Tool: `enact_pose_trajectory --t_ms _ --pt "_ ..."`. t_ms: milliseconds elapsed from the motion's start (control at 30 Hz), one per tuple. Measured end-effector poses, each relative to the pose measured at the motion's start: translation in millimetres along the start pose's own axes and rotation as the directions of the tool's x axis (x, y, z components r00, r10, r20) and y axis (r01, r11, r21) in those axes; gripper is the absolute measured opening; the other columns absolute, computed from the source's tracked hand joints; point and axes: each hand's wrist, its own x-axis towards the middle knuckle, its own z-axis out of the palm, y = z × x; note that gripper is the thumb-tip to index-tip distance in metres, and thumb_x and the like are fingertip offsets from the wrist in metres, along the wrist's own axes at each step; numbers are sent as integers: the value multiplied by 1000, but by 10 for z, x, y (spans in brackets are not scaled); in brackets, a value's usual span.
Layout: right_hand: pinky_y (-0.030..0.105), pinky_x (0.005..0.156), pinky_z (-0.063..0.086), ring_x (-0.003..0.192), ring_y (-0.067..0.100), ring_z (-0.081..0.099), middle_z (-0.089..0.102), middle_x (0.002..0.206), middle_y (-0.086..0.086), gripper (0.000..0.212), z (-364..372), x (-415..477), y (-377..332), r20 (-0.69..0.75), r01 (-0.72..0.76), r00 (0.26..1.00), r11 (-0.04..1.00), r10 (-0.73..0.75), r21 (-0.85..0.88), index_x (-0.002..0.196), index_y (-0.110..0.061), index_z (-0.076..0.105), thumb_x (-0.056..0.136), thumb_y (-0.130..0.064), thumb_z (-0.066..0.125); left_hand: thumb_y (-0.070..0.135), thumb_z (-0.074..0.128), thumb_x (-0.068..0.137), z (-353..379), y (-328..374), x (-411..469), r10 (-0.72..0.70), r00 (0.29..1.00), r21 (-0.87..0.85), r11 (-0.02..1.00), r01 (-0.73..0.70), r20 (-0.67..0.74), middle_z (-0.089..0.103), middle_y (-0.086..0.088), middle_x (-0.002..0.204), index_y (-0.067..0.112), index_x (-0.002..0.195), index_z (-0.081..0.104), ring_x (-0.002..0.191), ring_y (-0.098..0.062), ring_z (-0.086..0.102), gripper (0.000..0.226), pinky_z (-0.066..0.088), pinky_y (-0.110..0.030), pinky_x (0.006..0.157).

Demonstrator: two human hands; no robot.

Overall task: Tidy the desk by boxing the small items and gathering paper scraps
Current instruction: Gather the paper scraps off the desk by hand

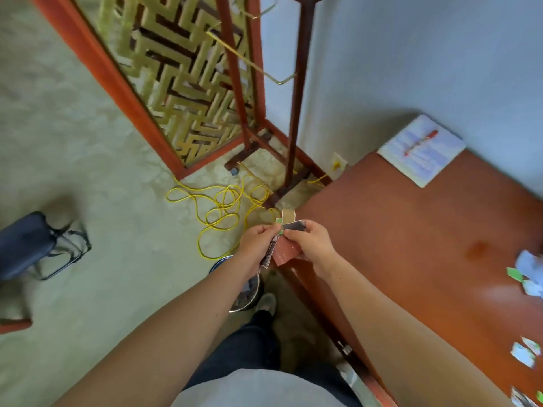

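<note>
Both hands are pinching one small bunch of paper scraps [286, 253] above the bench's [396, 230] left edge, left hand [258, 242] and right hand [312, 245] with fingers curled; its print is too blurred to read. Several loose scraps [526, 273] are lying at the bench's right edge, and one notebook [432, 160] is carrying one red pen [420, 143].

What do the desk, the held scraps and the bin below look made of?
The desk: wood or wood laminate, reddish-brown and glossy; it shows a soft sheen. The scraps: thin printed paper or card, matte, with irregular edges, pinched by the left hand and right hand. The bin: probably metal; its rim glints silver, though the left arm hides most of it.
</note>
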Motion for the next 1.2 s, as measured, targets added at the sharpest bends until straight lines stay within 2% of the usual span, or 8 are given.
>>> enact_pose_trajectory --t_ms 133,300,467,567,667,767,867,1200 --pt "30 63 53 68 14 58 62 80 4 10 569 255 2 72 -26 997 997 31 -66 90 -13 63 86 -4 66 28 63 93 -551 -16 146 -31 998 -59 998 28 -57 66 -6 78 16 85 66 64 -15 60 15 50 -21 55" --pt "28 58 55 69 14 58 60 80 2 15 1122 482 92 133 -95 985 991 107 -98 85 -15 62 88 0 61 24 65 92 -1062 -98 314 -93 984 -103 992 78 -154 59 -4 64 6 101 68 33 -1 50 21 36 -11 34" --pt "31 66 52 80 19 57 60 85 5 22 1444 715 290 123 -157 975 968 183 -198 78 -20 60 87 -1 62 24 64 92 -1340 -344 558 -166 967 -130 981 142 -193 55 -4 61 4 100 67 29 0 45 22 32 -10 31" --pt "36 74 52 83 21 57 61 87 7 24 1574 892 486 108 -201 966 944 236 -262 75 -21 61 85 0 63 24 64 92 -1446 -569 727 -224 956 -164 967 194 -190 56 -2 59 4 97 68 31 -1 47 21 33 -11 33" --pt "30 67 50 80 20 58 61 84 6 22 1681 1082 751 102 -261 948 920 301 -294 76 -19 63 84 2 62 24 64 92 -1525 -858 925 -291 940 -196 947 256 -177 59 3 53 10 84 66 33 -2 50 16 35 -11 36" --pt "31 69 51 81 19 58 62 87 5 22 1753 1281 1087 81 -316 929 890 360 -330 76 -19 63 85 1 62 30 64 92 -1579 -1235 1159 -332 930 -192 934 300 -160 66 -2 73 13 91 68 55 -8 62 17 46 -18 52" --pt "34 72 52 83 22 59 63 85 7 27 1794 1505 1475 50 -367 913 869 405 -332 72 -21 64 84 3 61 33 65 90 -1606 -1659 1418 -378 916 -191 917 350 -137 68 -5 84 18 91 71 69 -17 62 16 50 -27 66" --pt "37 78 51 77 20 55 59 76 2 32 2017 2432 2580 48 -399 882 798 468 -452 71 -20 61 87 7 54 30 59 94 -1614 -2777 2424 -501 855 -334 835 438 -132 66 -5 84 16 95 68 72 -19 61 16 52 -32 75"
